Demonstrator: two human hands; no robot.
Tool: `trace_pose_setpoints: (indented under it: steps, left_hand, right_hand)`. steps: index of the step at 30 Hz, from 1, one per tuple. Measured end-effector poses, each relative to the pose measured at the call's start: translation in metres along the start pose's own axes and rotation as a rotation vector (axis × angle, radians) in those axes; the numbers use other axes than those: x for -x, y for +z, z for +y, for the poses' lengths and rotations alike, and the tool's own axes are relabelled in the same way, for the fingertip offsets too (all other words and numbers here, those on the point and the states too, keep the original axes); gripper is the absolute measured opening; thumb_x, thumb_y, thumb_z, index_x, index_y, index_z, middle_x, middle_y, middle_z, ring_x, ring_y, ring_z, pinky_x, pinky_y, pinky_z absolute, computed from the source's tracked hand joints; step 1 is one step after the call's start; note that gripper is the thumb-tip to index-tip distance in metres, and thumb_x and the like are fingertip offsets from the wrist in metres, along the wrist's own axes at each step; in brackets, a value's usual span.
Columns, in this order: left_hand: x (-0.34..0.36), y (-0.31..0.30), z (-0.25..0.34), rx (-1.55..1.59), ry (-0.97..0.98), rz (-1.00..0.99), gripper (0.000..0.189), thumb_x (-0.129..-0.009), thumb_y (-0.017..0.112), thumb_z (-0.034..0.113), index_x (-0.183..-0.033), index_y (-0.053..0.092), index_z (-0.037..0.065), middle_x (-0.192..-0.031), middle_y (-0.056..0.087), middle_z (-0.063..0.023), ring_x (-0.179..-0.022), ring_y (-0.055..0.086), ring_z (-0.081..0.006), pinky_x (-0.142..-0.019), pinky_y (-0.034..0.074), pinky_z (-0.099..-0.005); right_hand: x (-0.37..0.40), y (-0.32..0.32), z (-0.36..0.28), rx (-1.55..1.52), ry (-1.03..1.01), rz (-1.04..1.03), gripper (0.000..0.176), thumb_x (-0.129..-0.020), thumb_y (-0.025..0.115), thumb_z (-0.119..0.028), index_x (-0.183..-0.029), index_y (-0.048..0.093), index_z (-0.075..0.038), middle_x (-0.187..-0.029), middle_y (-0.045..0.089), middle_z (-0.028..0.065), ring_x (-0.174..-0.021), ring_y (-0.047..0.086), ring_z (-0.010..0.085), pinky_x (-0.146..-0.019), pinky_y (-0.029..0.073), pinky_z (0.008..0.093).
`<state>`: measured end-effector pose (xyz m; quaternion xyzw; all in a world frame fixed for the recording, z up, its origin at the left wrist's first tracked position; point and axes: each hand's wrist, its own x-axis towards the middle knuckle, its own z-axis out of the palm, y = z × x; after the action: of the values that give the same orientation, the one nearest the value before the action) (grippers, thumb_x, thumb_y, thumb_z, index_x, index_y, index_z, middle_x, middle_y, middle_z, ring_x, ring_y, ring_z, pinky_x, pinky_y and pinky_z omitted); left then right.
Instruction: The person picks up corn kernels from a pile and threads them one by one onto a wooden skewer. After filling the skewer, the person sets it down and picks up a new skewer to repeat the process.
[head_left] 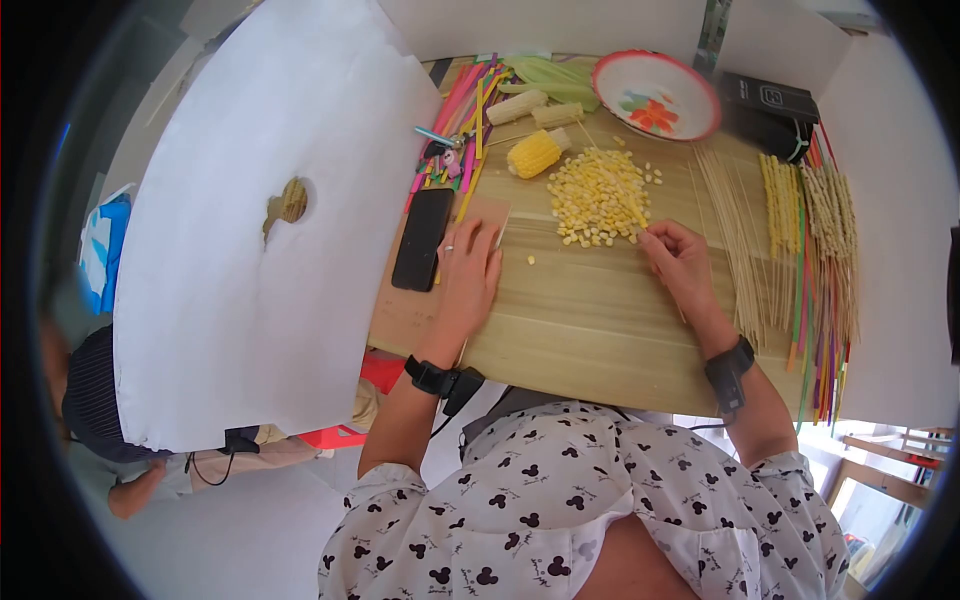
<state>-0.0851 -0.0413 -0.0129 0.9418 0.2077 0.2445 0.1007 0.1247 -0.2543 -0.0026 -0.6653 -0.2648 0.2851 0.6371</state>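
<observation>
Right hand [682,265]: thumb and index finger are pinched together on a thin wooden skewer [636,210], which slants over the near right edge of a heap of loose corn kernels [585,195]; yellow kernels appear to sit on its upper part. Left hand [465,275]: the fingers lie slightly apart, gripping nothing that can be seen, beside a black smartphone [424,240] and over a brown board [400,318]. One stray kernel [531,260] lies between the hands on the wooden table [580,325].

Beyond the heap are a partly stripped corn cob [534,154], two bare cobs [517,107] and a red-rimmed bowl [625,72]. To the right, plain skewers [735,240] lie beside kernel-covered skewers [780,205].

On technique, a pinch close to the kernels should limit flexing of so slender a stick — a long unsupported length would probably bow. Each kernel is best steadied and pierced through its middle, with light, straight pressure along the stick; off-centre or hurried force could split it. The left fingertips, being free, would serve well for this steadying — provided they keep clear of the point.
</observation>
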Motion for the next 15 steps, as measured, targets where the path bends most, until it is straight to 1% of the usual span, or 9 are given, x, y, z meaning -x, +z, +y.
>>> trace_pose_setpoints:
  steps: [2, 5, 7, 11, 14, 15]
  left_hand:
    - [-0.002, 0.002, -0.003, -0.005, 0.000, 0.023, 0.037, -0.083, 0.061, 0.011, -0.119, 0.054, 0.005, -0.122, 0.049, -0.0142, -0.118, 0.044, -0.0328, -0.098, 0.033, -0.0441]
    - [-0.004, 0.000, -0.005, -0.063, 0.016, 0.001, 0.035, -0.083, 0.061, 0.012, -0.117, 0.053, 0.005, -0.120, 0.049, -0.0153, -0.116, 0.044, -0.0330, -0.097, 0.034, -0.0453]
    - [-0.003, -0.001, -0.005, -0.059, 0.001, -0.014, 0.035, -0.084, 0.060, 0.014, -0.118, 0.054, 0.007, -0.123, 0.050, -0.0124, -0.119, 0.044, -0.0307, -0.098, 0.033, -0.0440]
    - [-0.005, 0.003, -0.006, -0.094, -0.005, 0.005, 0.035, -0.084, 0.060, 0.014, -0.118, 0.054, 0.007, -0.123, 0.050, -0.0125, -0.119, 0.044, -0.0307, -0.098, 0.033, -0.0441]
    - [-0.006, -0.003, -0.002, -0.045, -0.030, -0.022, 0.036, -0.084, 0.060, 0.015, -0.119, 0.054, 0.007, -0.125, 0.049, -0.0120, -0.121, 0.042, -0.0306, -0.098, 0.032, -0.0446]
    - [-0.008, -0.007, 0.001, -0.007, -0.022, -0.027, 0.036, -0.084, 0.060, 0.015, -0.118, 0.054, 0.007, -0.121, 0.051, -0.0123, -0.118, 0.045, -0.0312, -0.096, 0.035, -0.0436]
  right_hand:
    - [0.001, 0.001, -0.001, -0.009, 0.001, 0.005, 0.012, -0.091, 0.060, -0.013, -0.084, 0.060, -0.004, -0.060, 0.049, -0.0085, -0.053, 0.039, -0.0011, -0.048, 0.029, 0.0176]
    - [0.000, 0.000, 0.002, 0.015, -0.002, 0.005, 0.012, -0.091, 0.060, -0.013, -0.083, 0.060, -0.004, -0.060, 0.049, -0.0088, -0.052, 0.039, -0.0013, -0.047, 0.028, 0.0176]
    - [0.001, 0.000, 0.002, 0.012, 0.006, -0.007, 0.012, -0.091, 0.060, -0.013, -0.083, 0.060, -0.004, -0.060, 0.049, -0.0089, -0.052, 0.039, -0.0013, -0.047, 0.029, 0.0176]
    - [0.002, 0.001, -0.001, 0.032, 0.020, -0.011, 0.012, -0.091, 0.060, -0.013, -0.083, 0.061, -0.004, -0.059, 0.049, -0.0089, -0.052, 0.039, -0.0014, -0.047, 0.029, 0.0176]
    - [0.002, 0.000, -0.001, 0.020, 0.008, -0.013, 0.012, -0.091, 0.061, -0.013, -0.084, 0.061, -0.004, -0.059, 0.049, -0.0090, -0.052, 0.039, -0.0013, -0.047, 0.029, 0.0176]
    - [0.002, 0.000, -0.002, 0.020, 0.006, -0.010, 0.012, -0.091, 0.061, -0.013, -0.084, 0.061, -0.004, -0.059, 0.049, -0.0090, -0.052, 0.039, -0.0013, -0.047, 0.029, 0.0176]
